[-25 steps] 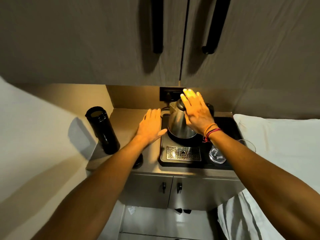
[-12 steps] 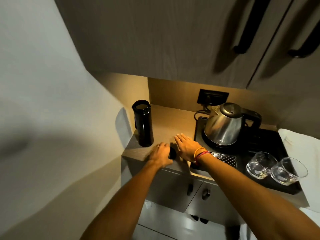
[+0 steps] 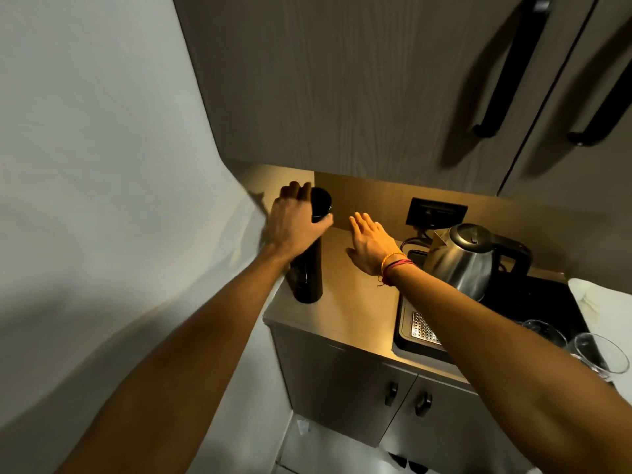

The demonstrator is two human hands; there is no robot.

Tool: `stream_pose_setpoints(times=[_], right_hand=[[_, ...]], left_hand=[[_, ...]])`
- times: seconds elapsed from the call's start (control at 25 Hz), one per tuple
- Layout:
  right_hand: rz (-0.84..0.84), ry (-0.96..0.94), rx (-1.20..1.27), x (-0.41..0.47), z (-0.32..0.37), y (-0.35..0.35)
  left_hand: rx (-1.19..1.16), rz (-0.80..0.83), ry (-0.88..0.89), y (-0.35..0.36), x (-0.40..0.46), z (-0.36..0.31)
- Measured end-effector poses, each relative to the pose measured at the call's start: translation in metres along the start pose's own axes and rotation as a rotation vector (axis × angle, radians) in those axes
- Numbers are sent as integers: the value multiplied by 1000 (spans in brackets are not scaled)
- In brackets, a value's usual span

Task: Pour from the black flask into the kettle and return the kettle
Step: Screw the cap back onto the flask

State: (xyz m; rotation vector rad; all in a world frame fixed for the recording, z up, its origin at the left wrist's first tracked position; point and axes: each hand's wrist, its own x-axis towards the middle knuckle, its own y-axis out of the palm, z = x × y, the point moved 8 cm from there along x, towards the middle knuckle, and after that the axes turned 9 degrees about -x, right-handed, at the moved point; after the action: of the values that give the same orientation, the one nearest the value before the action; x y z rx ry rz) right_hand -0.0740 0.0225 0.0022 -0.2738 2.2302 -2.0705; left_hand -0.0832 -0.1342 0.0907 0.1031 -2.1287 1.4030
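Note:
The tall black flask [image 3: 309, 275] stands upright at the left end of the counter [image 3: 355, 313], close to the wall. My left hand [image 3: 294, 224] is wrapped around its upper part, fingers over the rim; whether a cap is on it is hidden. My right hand [image 3: 371, 246] hovers open above the counter between flask and kettle, holding nothing. The steel kettle [image 3: 458, 258] sits lid closed on its base on a black tray [image 3: 533, 302], black handle pointing right, about a hand's width from my right wrist.
Two drinking glasses [image 3: 596, 354] stand at the tray's front right, and a metal drip grate [image 3: 422, 328] is at its front left. A wall socket [image 3: 436, 212] with a cord is behind the kettle. Upper cabinet doors hang low overhead. White bedding [image 3: 602, 299] lies right.
Both hands have left the counter's front edge. My left hand rose and closed around the flask's top. My right hand lifted and moved back toward the wall. The kettle stayed put.

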Motion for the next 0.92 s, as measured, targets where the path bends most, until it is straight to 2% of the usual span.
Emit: stream_pose_setpoints(times=[0.16,0.28,0.4,0.56,0.68,0.76,0.84,0.92], right_hand=[[2,-69,64,7,37,-14],[85,-46,221,10,52,-10],[138,59,527,8,60,0],[91,236,842,7,67,11],[49,331,924,9,67,17],[29,352,921,12,67,18],[12,344,903,14,67,18],[6,343,902,15,67,19]], left_hand=[[-121,193,-193,16,-7,42],[-114,267,-141,19,0,38],[-49,407,-82,21,8,28],[-31,586,-60,21,15,28],[-144,733,-61,22,14,27],[-130,726,-79,16,16,30],[-99,588,-124,6,20,33],[-176,516,-99,5,23,28]])
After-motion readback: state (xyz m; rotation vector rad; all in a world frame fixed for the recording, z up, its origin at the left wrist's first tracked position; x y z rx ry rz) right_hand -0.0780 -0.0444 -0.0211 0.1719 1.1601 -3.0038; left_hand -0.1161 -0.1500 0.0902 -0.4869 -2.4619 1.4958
